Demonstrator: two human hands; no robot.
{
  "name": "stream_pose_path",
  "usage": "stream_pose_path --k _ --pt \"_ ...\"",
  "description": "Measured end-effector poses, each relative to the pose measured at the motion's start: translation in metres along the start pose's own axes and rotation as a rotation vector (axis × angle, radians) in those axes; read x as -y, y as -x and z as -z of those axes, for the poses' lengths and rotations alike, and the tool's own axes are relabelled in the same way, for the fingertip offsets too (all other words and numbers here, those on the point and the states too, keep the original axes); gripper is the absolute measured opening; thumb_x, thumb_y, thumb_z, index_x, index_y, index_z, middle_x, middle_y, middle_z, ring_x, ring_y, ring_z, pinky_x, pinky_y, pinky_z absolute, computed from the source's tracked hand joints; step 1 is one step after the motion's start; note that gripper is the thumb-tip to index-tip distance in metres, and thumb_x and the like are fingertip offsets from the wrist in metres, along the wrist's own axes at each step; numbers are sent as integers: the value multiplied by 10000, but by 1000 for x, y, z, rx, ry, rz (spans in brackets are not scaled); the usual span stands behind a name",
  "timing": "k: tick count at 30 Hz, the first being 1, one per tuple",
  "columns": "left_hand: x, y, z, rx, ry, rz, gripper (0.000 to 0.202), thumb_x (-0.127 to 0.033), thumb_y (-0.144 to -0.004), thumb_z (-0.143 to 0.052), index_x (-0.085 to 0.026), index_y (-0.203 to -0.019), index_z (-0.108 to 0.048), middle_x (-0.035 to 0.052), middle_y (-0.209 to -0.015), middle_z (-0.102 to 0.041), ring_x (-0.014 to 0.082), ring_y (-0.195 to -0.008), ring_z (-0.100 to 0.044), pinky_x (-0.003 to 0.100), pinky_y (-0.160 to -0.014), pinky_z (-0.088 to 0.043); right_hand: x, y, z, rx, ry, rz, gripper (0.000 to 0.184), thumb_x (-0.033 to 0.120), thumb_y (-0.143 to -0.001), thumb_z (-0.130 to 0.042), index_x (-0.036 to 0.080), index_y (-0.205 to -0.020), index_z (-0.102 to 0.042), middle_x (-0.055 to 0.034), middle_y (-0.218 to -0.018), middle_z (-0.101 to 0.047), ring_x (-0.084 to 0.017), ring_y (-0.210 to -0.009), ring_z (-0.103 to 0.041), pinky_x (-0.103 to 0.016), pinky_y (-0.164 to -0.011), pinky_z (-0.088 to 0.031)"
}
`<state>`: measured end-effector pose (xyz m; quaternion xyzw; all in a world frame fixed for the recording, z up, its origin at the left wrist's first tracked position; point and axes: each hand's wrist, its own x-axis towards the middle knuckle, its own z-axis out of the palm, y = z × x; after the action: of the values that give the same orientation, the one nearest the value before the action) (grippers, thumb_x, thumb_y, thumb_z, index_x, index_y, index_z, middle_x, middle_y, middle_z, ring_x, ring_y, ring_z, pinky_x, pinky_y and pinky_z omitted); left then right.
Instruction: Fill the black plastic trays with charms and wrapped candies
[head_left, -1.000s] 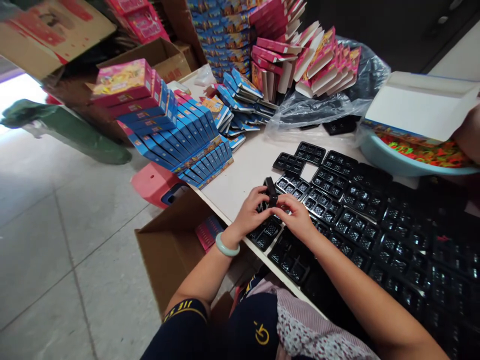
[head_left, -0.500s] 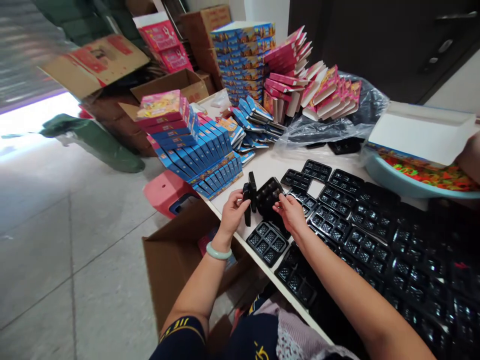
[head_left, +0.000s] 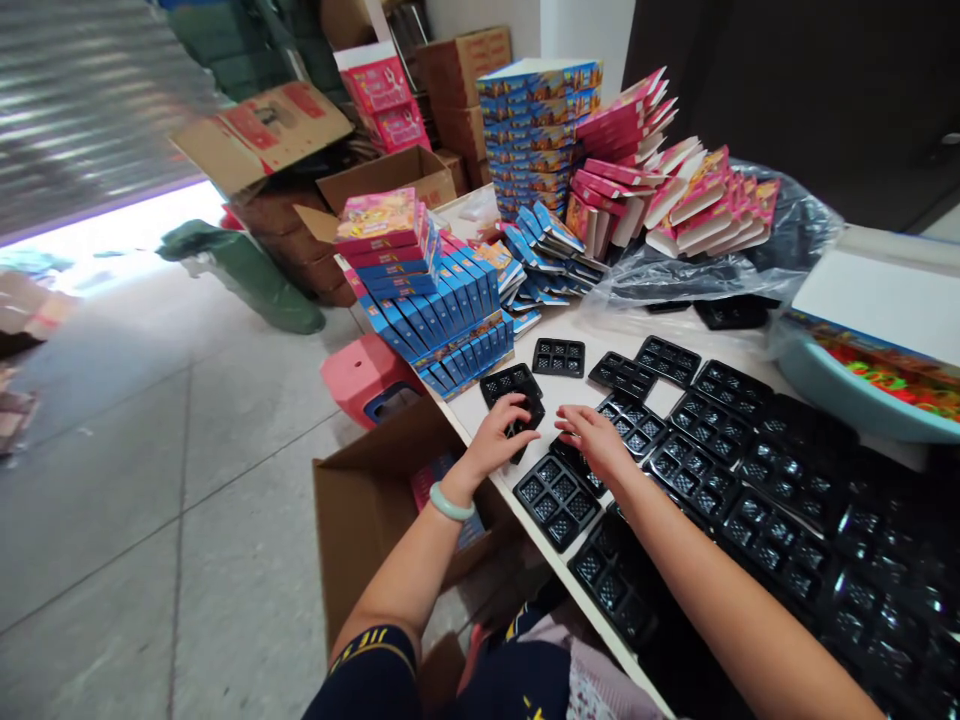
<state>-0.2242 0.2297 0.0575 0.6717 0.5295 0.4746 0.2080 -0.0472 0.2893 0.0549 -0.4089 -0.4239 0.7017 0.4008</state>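
Observation:
My left hand, a pale green bangle at its wrist, is over a small black plastic tray near the table's left edge. Its thumb stands apart from the curved fingers; whether the fingertips touch the tray I cannot tell. Partly under that tray lies another black tray. To the right, my right hand hovers with fingers stretched out and nothing in them. A separate six-pocket tray lies flat beyond both hands. Just nearer me is one more black tray, and rows of such trays spread to the right.
Blue and pink small boxes stand stacked at the table's left corner. Behind are a tall stack of printed boxes and folded pink cartons. A blue basin holds colourful pieces. Below the edge sits an open cardboard box.
The black trays that were in my hands now lie flat on the table, some near the left corner. My hands have come away from them, fingers spread. The view has shifted left.

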Motion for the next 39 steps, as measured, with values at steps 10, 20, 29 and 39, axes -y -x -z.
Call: stream_pose_path --k 10,20,29,39 --pt "-18 -3 -22 210 75 -63 166 -331 -753 -693 -202 -853 -660 107 -1169 -559 236 -1112 -536 412 -977 -423 -2 43 -5 -32 39 49 397 525 -584 -743 191 -585 -528 67 -469 -480 -75 -432 -413 -217 -452 -350" --pt "-19 2 -12 81 323 102 165 -317 -729 -725 -186 -812 -670 118 -1190 -565 242 -1114 -544 396 -896 -469 1 49 -11 -11 96 136 352 509 -617 -732 198 -730 -611 42 -608 -550 -109 -552 -497 -246 -539 -437" --pt "-16 4 -15 90 336 153 156 -324 -766 -677 -172 -787 -646 128 -1201 -582 236 -1085 -570 387 -877 -478 -13 41 -15 57 -24 47 380 555 -685 -655 192 -666 -543 41 -573 -512 -106 -560 -489 -253 -581 -430" --pt "14 31 50 -397 196 84 174 -299 -771 -671 -174 -814 -556 129 -1204 -599 244 -1138 -555 406 -931 -447 -2 -62 -28 339 1611 590 218 154 -889 -467 164 -1024 -638 -128 -1121 -607 -245 -1029 -501 -356 -836 -415"
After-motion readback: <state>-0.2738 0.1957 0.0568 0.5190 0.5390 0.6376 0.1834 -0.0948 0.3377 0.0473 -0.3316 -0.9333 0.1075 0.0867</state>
